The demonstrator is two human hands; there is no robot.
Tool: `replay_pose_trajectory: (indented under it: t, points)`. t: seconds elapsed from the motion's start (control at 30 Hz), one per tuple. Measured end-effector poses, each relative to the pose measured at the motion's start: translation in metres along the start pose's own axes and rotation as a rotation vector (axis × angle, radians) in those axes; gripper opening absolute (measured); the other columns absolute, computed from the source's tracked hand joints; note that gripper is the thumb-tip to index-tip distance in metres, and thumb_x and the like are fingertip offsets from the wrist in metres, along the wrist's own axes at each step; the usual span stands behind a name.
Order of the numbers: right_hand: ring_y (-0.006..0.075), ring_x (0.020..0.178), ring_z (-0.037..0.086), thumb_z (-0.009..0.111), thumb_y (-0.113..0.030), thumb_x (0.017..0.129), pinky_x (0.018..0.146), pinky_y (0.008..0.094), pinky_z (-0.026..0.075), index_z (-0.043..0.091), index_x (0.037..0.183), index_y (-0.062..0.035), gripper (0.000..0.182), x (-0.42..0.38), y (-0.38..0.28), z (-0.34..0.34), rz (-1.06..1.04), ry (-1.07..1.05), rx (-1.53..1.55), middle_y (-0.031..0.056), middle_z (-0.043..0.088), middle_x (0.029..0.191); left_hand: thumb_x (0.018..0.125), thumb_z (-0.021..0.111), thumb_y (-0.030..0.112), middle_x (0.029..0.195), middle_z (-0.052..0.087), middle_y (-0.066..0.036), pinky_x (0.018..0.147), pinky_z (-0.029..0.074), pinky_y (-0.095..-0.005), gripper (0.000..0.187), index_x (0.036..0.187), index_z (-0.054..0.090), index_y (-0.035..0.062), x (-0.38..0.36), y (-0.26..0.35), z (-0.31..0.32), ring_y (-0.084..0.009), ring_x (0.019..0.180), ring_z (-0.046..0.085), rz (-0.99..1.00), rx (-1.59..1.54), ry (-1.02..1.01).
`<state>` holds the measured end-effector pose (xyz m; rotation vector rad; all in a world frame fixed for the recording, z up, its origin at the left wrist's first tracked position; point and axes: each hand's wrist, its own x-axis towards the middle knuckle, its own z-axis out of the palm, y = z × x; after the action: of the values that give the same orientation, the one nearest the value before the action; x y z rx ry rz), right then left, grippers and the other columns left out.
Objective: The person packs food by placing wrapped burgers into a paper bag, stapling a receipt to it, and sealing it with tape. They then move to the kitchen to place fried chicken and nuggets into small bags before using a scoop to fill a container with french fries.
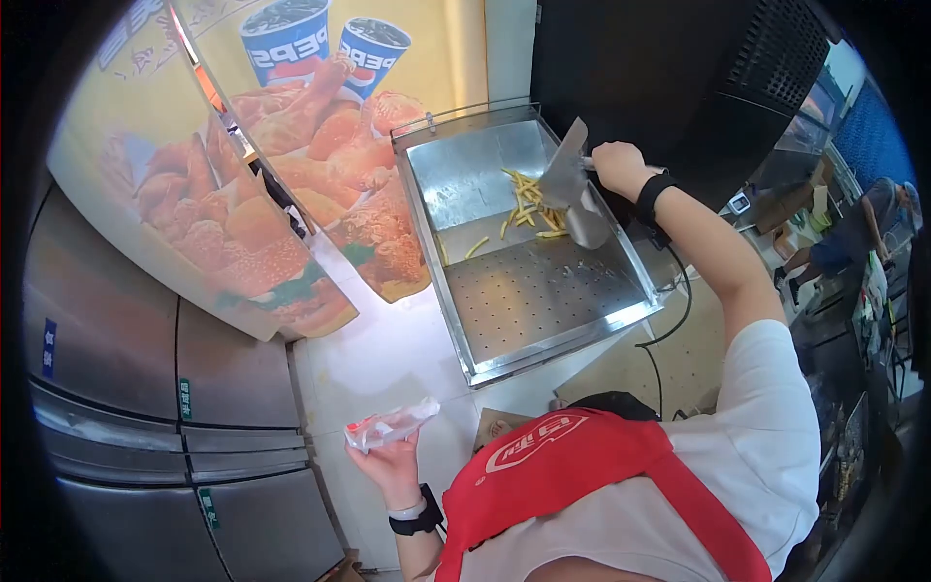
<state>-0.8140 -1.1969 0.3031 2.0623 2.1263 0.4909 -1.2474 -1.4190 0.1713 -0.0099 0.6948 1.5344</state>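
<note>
My right hand (621,167) is closed round the handle of a metal fry scoop (564,175) at the upper right of the steel tray. The scoop is tilted, its lower part close to a small pile of fries (527,204). A few loose fries (476,247) lie to the left of the pile. Down at the lower left, my left hand (390,466) holds a thin translucent bag (393,425) with red print, well away from the tray.
The steel tray (472,367) has a perforated front plate. Steel cabinets (238,359) stand left, a printed food panel (320,155) behind them. A black appliance (630,68) stands at the back, with a dark cable (690,301) below. Another person (873,218) is far right.
</note>
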Motion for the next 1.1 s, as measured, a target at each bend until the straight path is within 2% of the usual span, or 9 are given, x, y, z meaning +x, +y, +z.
replay_pose_trajectory:
  t: [0.2,0.4,0.47,0.53,0.6,0.7,0.87,1.0,1.1]
  points:
    - [0.0263,0.070,0.062,0.049,-0.010,0.071,0.061,0.0342,0.049,0.063,0.070,-0.0047,0.015,0.014,-0.018,0.032,-0.014,0.039,-0.047,0.0143,0.062,0.074,0.076,0.046,0.045,0.099,0.050,-0.003,0.086,0.033,-0.0524,0.035,0.091,0.051,0.0140,0.005,-0.013,0.017,-0.0253,0.099,0.045,-0.032,-0.045,0.084]
    - [0.0296,0.069,0.061,0.056,-0.012,0.065,0.062,0.0358,0.049,0.059,0.076,0.0028,0.018,0.015,-0.016,0.038,-0.039,0.026,0.239,0.0190,0.060,0.074,0.077,0.046,0.045,0.099,0.050,-0.003,0.084,0.035,-0.0510,0.035,0.094,0.050,0.0152,-0.013,-0.015,0.021,-0.0249,0.099,0.045,0.070,-0.048,0.110]
    - [0.0225,0.056,0.060,0.063,-0.014,0.064,0.052,0.0316,0.048,0.057,0.074,0.0033,0.020,0.003,-0.013,0.040,-0.053,-0.231,0.499,0.0144,0.059,0.066,0.077,0.045,0.045,0.099,0.051,-0.003,0.084,0.036,-0.0502,0.035,0.094,0.050,0.0153,-0.019,-0.012,0.011,-0.0253,0.098,0.046,0.107,-0.038,0.127]
    - [0.0122,0.045,0.051,0.065,-0.015,0.068,0.040,0.0251,0.041,0.054,0.068,0.0000,0.019,-0.018,-0.014,0.043,0.065,-0.871,0.894,0.0053,0.053,0.057,0.077,0.045,0.046,0.099,0.051,-0.004,0.084,0.037,-0.0495,0.035,0.095,0.050,0.0154,-0.023,-0.015,0.008,-0.0256,0.097,0.047,0.150,-0.042,0.147]
    - [0.0096,0.039,0.042,0.063,-0.018,0.074,0.037,0.0243,0.037,0.049,0.061,-0.0042,0.023,-0.037,-0.020,0.058,0.158,-1.139,1.254,0.0010,0.046,0.050,0.078,0.044,0.046,0.100,0.052,-0.005,0.083,0.038,-0.0484,0.035,0.095,0.050,0.0155,-0.027,-0.016,0.009,-0.0264,0.096,0.049,0.147,-0.023,0.120]
    - [0.0072,0.039,0.042,0.061,-0.015,0.076,0.035,0.0211,0.034,0.048,0.061,-0.0050,0.022,-0.046,-0.038,0.073,0.215,-1.284,1.336,-0.0014,0.044,0.050,0.078,0.044,0.046,0.100,0.052,-0.006,0.082,0.038,-0.0480,0.036,0.095,0.051,0.0157,-0.029,-0.019,0.012,-0.0264,0.096,0.049,0.160,-0.024,0.154]
    - [0.0086,0.039,0.043,0.062,-0.017,0.075,0.035,0.0223,0.034,0.047,0.059,-0.0054,0.025,-0.021,-0.063,0.103,0.116,-1.217,1.369,-0.0001,0.045,0.049,0.077,0.045,0.047,0.100,0.052,-0.004,0.083,0.038,-0.0493,0.034,0.094,0.051,0.0185,-0.028,-0.021,0.004,-0.0265,0.097,0.048,0.185,-0.043,0.130]
    - [0.0098,0.037,0.043,0.062,-0.019,0.075,0.033,0.0234,0.033,0.044,0.058,-0.0072,0.027,0.032,-0.079,0.153,0.108,-0.947,1.445,0.0010,0.045,0.049,0.076,0.046,0.047,0.101,0.052,-0.003,0.084,0.036,-0.0517,0.032,0.095,0.051,0.0207,-0.030,-0.026,0.001,-0.0271,0.098,0.048,0.190,-0.086,0.141]
    - [0.0102,0.036,0.042,0.062,-0.019,0.075,0.031,0.0244,0.033,0.044,0.058,-0.0070,0.027,0.043,-0.083,0.149,0.065,-0.846,1.373,0.0015,0.044,0.048,0.076,0.046,0.047,0.101,0.051,-0.003,0.084,0.036,-0.0520,0.033,0.095,0.052,0.0201,-0.039,-0.027,0.002,-0.0280,0.099,0.047,0.240,-0.101,0.186]
